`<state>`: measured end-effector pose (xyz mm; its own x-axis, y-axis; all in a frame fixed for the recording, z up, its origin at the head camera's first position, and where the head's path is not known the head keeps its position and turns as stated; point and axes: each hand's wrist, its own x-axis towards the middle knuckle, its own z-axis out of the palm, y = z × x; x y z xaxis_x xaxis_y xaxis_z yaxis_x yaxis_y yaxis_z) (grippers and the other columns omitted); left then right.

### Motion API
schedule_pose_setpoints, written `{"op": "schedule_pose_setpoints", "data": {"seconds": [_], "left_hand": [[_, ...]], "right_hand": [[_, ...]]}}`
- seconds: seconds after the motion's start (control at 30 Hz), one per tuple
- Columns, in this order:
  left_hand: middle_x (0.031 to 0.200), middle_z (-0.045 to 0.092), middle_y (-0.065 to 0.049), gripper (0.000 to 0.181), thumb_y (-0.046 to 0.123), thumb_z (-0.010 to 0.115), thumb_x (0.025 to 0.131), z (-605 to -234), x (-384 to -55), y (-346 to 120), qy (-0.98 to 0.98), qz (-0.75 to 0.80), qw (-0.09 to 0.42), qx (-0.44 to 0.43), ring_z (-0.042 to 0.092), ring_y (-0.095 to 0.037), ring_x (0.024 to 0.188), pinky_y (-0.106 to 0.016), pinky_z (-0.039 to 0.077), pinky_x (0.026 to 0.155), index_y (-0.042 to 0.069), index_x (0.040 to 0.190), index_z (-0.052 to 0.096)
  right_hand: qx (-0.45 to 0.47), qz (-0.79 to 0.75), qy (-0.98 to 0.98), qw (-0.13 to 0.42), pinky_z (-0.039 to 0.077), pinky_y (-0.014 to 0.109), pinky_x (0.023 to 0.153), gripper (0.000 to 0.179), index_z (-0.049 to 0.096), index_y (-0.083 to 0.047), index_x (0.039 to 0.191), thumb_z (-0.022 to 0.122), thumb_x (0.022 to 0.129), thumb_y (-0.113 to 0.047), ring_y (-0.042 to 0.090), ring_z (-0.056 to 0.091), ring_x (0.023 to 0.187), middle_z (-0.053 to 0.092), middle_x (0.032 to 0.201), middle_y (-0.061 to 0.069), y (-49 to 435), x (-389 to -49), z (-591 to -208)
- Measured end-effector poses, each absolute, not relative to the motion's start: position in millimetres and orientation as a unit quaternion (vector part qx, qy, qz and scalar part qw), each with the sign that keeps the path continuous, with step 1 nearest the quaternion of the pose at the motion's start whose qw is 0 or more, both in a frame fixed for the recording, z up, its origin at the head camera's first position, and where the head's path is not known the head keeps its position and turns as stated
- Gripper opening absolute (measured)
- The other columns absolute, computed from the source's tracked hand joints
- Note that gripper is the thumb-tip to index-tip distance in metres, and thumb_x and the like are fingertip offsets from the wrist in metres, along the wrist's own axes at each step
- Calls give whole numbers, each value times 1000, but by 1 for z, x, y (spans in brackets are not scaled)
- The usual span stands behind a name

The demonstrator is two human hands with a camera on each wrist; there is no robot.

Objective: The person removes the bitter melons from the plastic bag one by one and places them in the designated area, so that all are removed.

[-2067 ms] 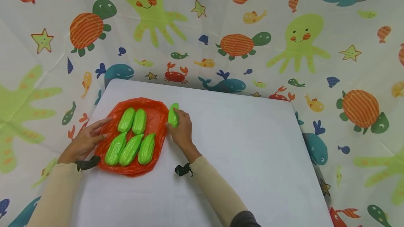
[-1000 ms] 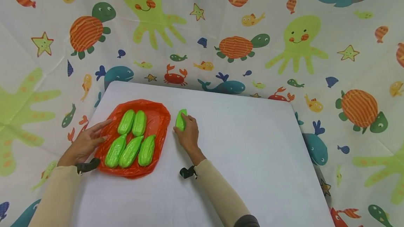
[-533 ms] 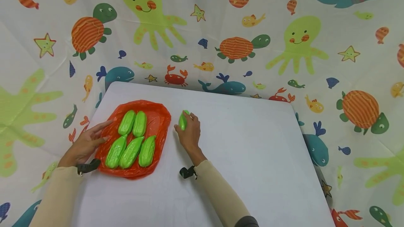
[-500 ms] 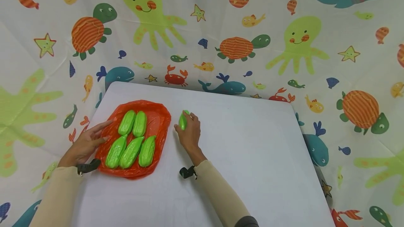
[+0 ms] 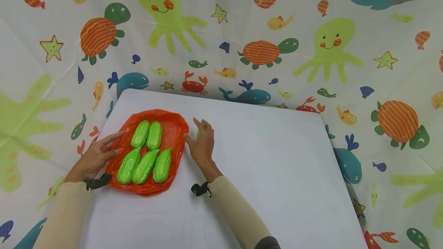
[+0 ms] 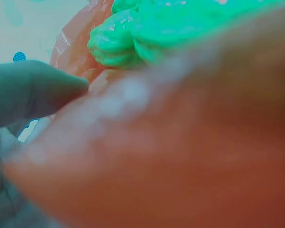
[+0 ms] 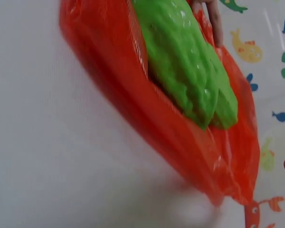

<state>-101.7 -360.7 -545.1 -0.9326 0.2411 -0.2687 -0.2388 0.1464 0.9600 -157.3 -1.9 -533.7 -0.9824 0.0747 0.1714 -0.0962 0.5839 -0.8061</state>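
Observation:
Several glossy green bitter gourds [image 5: 160, 166], bumpy and ridged, lie in two rows inside a red plastic bag [image 5: 169, 126] whose rim is spread open. On the bag's left edge rests my left hand [image 5: 93, 159], its fingers stretched along the rim; in the left wrist view one of its fingers [image 6: 42, 90] touches the plastic. Just right of the bag, my right hand [image 5: 201, 145] has its thumb and index finger spread apart. A green sliver of another bitter gourd [image 5: 198, 134] shows between them, the rest hidden behind the hand.
The bag stands on the left part of a white tabletop [image 5: 270, 172], which stretches far to the right. A sheet with printed sea animals [image 5: 221, 26] hangs behind the table. The right wrist view shows the bag's raised red side [image 7: 133, 99] close up.
My right hand first carried the bitter gourd rightward from the bag's edge. Now its fingers have opened and it has shifted back left, towards the bag. My left hand has stayed on the rim.

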Motion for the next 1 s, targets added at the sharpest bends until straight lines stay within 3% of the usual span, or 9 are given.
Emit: {"op": "schedule_pose_setpoints", "data": {"seconds": [0.2,0.3,0.4,0.47,0.53,0.63,0.73,1.0], "left_hand": [[144,49,20,69,10,59,109,-546,-102,-360,740,648,181,3,60,10,118,-19,61,92,21,170,28],[157,45,1,69,12,58,110,-547,-102,-359,753,632,183,-5,58,11,118,-19,60,93,23,170,27],[169,29,-21,69,16,58,110,-547,-101,-358,767,613,189,-17,55,13,118,-18,60,93,29,170,26],[170,22,-27,69,17,58,110,-548,-99,-358,770,609,190,-19,54,13,118,-18,59,94,30,170,26],[169,30,-21,69,16,59,110,-549,-98,-359,771,609,185,-13,55,13,118,-18,59,93,28,170,26],[156,48,4,69,13,59,109,-549,-96,-361,759,627,177,2,58,12,118,-19,60,92,22,170,27],[141,53,25,68,8,58,109,-549,-94,-362,734,656,173,20,61,10,117,-19,61,91,20,170,29],[143,58,23,68,-3,54,108,-551,-95,-360,691,702,163,53,66,4,119,-20,61,93,12,169,28]], "right_hand": [[30,458,-884,93,52,51,115,63,61,-20,151,83,93,-22,29,52,145,54,156,10,-21,-156,-533],[36,460,-883,85,54,48,113,62,61,-18,151,83,93,-22,28,53,143,54,155,10,-30,-154,-533],[42,464,-881,76,54,45,113,62,61,-18,152,82,94,-23,26,53,143,55,154,10,-38,-152,-533],[44,470,-879,74,54,43,113,61,61,-19,151,81,94,-24,26,54,142,56,153,10,-43,-150,-533],[48,472,-877,70,53,43,113,60,61,-20,151,81,95,-26,25,54,141,57,153,9,-47,-148,-533],[50,470,-878,71,54,42,111,61,62,-20,151,82,94,-28,24,56,138,59,151,7,-52,-145,-533],[52,467,-880,70,55,42,110,63,61,-20,151,84,92,-29,24,57,136,60,148,7,-56,-144,-534],[55,471,-879,37,53,41,112,67,58,-23,153,85,92,-27,22,57,136,58,149,6,-69,-145,-537]]}}
